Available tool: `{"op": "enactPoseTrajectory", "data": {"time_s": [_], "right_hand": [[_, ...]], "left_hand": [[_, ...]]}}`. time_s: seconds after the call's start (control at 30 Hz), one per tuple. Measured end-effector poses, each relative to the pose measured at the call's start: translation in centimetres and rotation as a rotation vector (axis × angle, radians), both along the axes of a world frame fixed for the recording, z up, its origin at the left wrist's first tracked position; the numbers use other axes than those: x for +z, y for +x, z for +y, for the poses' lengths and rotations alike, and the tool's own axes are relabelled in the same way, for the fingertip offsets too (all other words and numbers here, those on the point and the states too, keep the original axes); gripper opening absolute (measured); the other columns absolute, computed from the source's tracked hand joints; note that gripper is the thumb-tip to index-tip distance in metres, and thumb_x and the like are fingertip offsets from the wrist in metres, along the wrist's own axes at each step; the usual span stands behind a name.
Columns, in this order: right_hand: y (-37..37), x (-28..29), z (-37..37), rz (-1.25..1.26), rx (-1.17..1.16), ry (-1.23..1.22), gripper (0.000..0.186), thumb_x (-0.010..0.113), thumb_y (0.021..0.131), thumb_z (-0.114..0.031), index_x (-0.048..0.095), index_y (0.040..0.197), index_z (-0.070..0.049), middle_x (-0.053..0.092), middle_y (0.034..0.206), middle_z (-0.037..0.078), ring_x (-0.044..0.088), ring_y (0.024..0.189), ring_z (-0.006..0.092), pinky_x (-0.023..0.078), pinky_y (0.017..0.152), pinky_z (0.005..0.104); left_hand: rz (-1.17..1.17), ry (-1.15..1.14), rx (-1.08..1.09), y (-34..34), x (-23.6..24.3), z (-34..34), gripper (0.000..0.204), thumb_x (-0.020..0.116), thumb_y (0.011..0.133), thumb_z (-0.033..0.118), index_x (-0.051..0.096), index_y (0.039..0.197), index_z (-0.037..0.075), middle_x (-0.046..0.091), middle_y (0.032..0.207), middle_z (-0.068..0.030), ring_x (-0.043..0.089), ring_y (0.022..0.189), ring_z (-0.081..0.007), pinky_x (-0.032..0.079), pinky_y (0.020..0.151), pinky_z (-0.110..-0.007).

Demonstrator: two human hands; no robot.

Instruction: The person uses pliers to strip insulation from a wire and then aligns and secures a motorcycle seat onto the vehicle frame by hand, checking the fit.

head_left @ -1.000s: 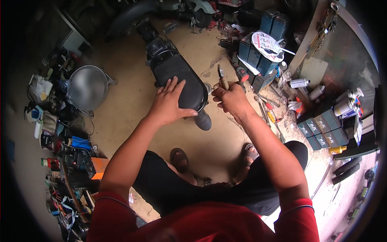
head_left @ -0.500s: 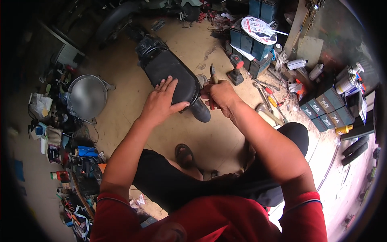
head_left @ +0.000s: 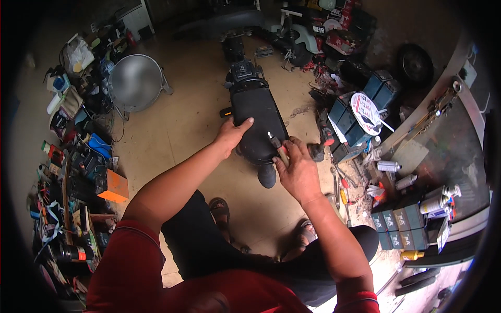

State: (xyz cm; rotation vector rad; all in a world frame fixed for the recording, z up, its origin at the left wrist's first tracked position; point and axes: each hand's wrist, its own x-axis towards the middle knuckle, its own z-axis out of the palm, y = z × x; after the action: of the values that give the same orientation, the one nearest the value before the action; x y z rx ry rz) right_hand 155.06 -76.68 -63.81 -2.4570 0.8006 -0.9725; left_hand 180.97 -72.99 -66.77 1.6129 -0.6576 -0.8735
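A long black padded body [head_left: 255,107], which looks like the seat or deck of a small scooter, stretches away from me. A rounded dark end piece [head_left: 266,176] sticks out at its near end. My left hand [head_left: 231,137] grips its left edge, thumb on top, the other fingers mostly hidden. Over the near right corner, my right hand [head_left: 300,169] is closed around a pair of pliers [head_left: 276,142] with partly red handles. The metal jaws point away from me above the black surface.
At left, a round metal basin [head_left: 135,83] stands beside cluttered shelves and an orange box [head_left: 112,185]. To the right are stacked batteries [head_left: 342,117], a cordless drill [head_left: 326,134], loose hand tools [head_left: 343,193] and spray cans [head_left: 389,166]. My sandalled feet are on the floor.
My view has shifted. My left hand has gone from flat on the black top to its left edge. My right hand has brought the pliers from beside the body to over its near right corner.
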Motion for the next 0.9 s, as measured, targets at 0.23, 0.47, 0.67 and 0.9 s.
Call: {"op": "enactPoseTrajectory", "data": {"time_s": [0.23,0.47,0.67,0.9], "right_hand": [[0.8,-1.0,0.1,0.082,0.065,-0.046,0.047,0.076,0.097,-0.022,0.066,0.137,0.001,0.067,0.140,0.029,0.071,0.120,0.0419,0.059,0.102,0.0455],[0.2,-0.4,0.5,-0.384,0.000,0.856,0.041,0.061,0.112,-0.028,0.061,0.141,0.000,0.074,0.100,0.010,0.069,0.076,0.0146,0.055,0.067,0.0299],[-0.6,0.8,-1.2,-0.543,-0.138,1.013,0.035,0.058,0.113,-0.028,0.063,0.137,-0.003,0.073,0.114,0.010,0.062,0.070,0.0107,0.046,0.052,0.0253],[-1.3,2.7,-2.0,-0.576,-0.138,1.067,0.032,0.060,0.113,-0.031,0.065,0.132,-0.005,0.078,0.118,0.012,0.069,0.077,0.0139,0.052,0.055,0.0261]], "left_hand": [[-0.982,0.115,0.062,1.8,-1.3,-3.7,0.076,0.057,0.108,0.050,0.043,0.161,-0.003,0.038,0.171,-0.0250,0.036,0.159,-0.0371,0.029,0.129,-0.048],[-1.327,-0.180,-0.867,-3.6,2.2,0.2,0.073,0.049,0.112,0.049,0.038,0.166,0.001,0.024,0.178,-0.0181,0.014,0.168,-0.0313,0.005,0.136,-0.053],[-1.302,-0.112,-0.707,4.0,1.9,-4.8,0.072,0.040,0.114,0.054,0.038,0.167,0.006,0.029,0.178,-0.0128,0.018,0.167,-0.0297,0.011,0.136,-0.048],[-1.296,-0.024,-0.525,5.6,0.7,-6.6,0.070,0.041,0.114,0.050,0.037,0.167,0.004,0.029,0.178,-0.0133,0.016,0.167,-0.0304,0.008,0.136,-0.050]]}}
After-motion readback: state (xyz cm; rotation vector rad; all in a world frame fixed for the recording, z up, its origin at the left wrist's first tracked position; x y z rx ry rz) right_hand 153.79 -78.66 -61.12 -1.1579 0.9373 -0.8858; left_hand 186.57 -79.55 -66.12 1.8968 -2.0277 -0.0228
